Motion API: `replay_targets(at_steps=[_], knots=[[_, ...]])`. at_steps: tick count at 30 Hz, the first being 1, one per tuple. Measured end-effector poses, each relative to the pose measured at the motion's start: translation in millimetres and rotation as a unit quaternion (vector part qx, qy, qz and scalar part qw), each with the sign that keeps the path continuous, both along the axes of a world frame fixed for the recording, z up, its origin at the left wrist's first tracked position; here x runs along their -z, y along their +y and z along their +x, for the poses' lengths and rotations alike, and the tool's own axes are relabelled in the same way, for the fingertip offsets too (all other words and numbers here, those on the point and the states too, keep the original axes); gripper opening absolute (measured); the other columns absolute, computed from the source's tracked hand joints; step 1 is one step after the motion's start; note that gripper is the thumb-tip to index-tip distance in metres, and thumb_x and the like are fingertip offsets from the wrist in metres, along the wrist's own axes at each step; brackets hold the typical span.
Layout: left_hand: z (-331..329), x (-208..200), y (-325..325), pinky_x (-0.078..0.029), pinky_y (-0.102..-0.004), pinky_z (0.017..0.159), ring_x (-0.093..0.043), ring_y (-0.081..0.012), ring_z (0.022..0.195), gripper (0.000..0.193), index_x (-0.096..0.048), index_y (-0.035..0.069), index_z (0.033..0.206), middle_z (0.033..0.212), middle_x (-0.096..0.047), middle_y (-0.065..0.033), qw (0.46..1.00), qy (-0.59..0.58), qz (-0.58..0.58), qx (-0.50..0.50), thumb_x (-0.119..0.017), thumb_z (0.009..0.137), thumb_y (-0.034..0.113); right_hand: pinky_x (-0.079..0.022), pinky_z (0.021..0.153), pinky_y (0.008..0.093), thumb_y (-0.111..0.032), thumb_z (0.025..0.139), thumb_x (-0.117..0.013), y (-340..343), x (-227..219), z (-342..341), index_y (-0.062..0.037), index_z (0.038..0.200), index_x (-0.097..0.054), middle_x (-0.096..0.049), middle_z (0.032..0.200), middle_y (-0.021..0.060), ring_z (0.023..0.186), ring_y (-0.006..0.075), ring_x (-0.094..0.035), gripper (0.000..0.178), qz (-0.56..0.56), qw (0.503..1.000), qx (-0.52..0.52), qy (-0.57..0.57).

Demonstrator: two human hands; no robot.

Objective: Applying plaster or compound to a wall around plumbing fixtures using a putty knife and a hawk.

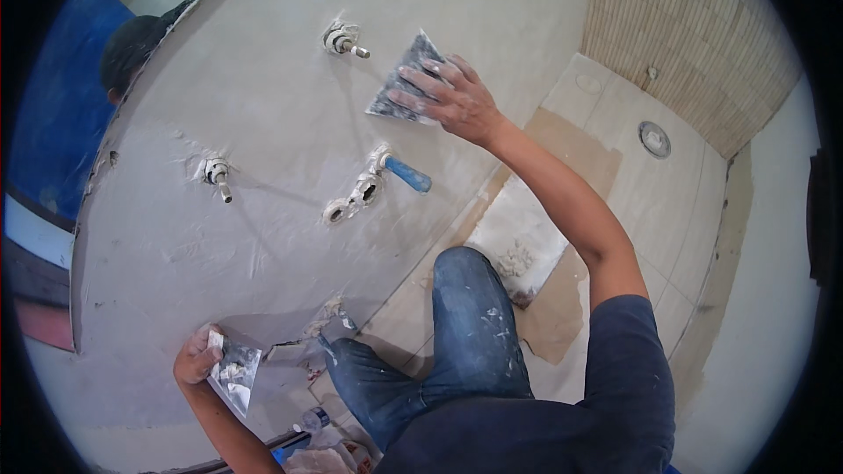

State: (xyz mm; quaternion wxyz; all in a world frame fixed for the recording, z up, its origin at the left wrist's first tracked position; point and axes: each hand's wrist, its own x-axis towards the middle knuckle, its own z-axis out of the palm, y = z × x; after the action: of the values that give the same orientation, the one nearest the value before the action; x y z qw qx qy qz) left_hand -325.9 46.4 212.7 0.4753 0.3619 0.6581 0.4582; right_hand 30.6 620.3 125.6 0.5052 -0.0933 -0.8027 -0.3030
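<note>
My right hand [455,98] holds a dark, putty-smeared metal scraper [409,79] flat to the grey plastered wall [281,88], its fingers spread over the blade. Just left of that blade, a valve stem [342,39] sticks out of the wall. Low on the left, my left hand [198,356] pinches a second metal scraper [243,391], which carries lumps of white putty [231,372]. Another valve stem [217,177] protrudes above that hand. Between the two hands, a blue pipe plug [409,175] juts from a fitting beside round, putty-ringed openings [364,190].
A white board [509,224] with crumbled putty lies on brown paper or card [575,145] by my knee. A round floor drain [654,139] sits farther right. A clear bottle [313,419] and plastic bags [320,461] are low in front. Past the wall's left edge shows a person's head [133,54].
</note>
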Motion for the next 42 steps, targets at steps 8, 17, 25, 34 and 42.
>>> replay_targets(at_steps=[8, 17, 25, 34, 42], knots=[[1.3, -1.2, -3.6, -0.044, -0.0273, 0.074, -0.057, -0.0113, 0.082, 0.034, -0.061, 0.007, 0.111, 0.091, -0.061, 0.002, 1.0, 0.006, -0.004, -0.002, -0.083, 0.088, 0.022, -0.042, 0.114, 0.0371, -0.025, 0.089, -0.069, 11.0, -65.0, -6.4, -0.0494, 0.139, -0.062, -0.055, 0.145, -0.0137, 0.126, 0.0153, -0.051, 0.056, 0.043, 0.994, -0.006, 0.104], [2.2, 1.0, -3.1, -0.041, -0.0275, 0.07, -0.055, -0.0111, 0.081, 0.04, -0.062, 0.005, 0.106, 0.088, -0.06, 0.0007, 1.0, 0.023, -0.012, -0.007, -0.086, 0.084, 0.029, -0.041, 0.113, 0.0339, -0.024, 0.09, -0.071, 47.0, -84.3, -9.2, -0.0517, 0.137, -0.063, -0.056, 0.148, -0.0133, 0.127, 0.0133, -0.053, 0.056, 0.146, 0.988, -0.037, 0.046], [-1.6, 1.8, -2.1, -0.038, -0.0274, 0.071, -0.051, -0.011, 0.08, 0.039, -0.06, 0.007, 0.103, 0.089, -0.058, 0.0018, 0.999, 0.035, -0.024, 0.006, -0.084, 0.085, 0.032, -0.041, 0.11, 0.0471, -0.01, 0.084, -0.066, 11.8, 88.6, 4.3, -0.0384, 0.146, -0.06, -0.055, 0.149, -0.0051, 0.128, 0.0207, -0.052, 0.069, -0.103, 0.994, -0.044, -0.007], [7.7, 0.3, 7.4, -0.039, -0.0274, 0.072, -0.052, -0.0113, 0.081, 0.036, -0.06, 0.007, 0.104, 0.09, -0.059, 0.0024, 0.999, 0.041, 0.01, 0.023, -0.082, 0.086, 0.03, -0.045, 0.11, 0.045, -0.016, 0.087, -0.066, -31.7, 24.5, 13.4, -0.0361, 0.142, -0.064, -0.061, 0.141, -0.0041, 0.122, 0.0197, -0.055, 0.058, -0.091, 0.994, -0.043, 0.039], [3.6, -4.1, 3.4, -0.036, -0.0252, 0.069, -0.05, -0.0082, 0.079, 0.038, -0.061, 0.006, 0.107, 0.088, -0.058, 0.0039, 0.999, 0.026, -0.025, 0.02, -0.084, 0.088, 0.029, -0.047, 0.109, 0.0413, -0.024, 0.091, -0.068, -38.1, -40.5, -48.1, -0.0455, 0.14, -0.064, -0.06, 0.14, -0.0084, 0.12, 0.0183, -0.053, 0.054, 0.003, 0.993, -0.039, 0.11]])
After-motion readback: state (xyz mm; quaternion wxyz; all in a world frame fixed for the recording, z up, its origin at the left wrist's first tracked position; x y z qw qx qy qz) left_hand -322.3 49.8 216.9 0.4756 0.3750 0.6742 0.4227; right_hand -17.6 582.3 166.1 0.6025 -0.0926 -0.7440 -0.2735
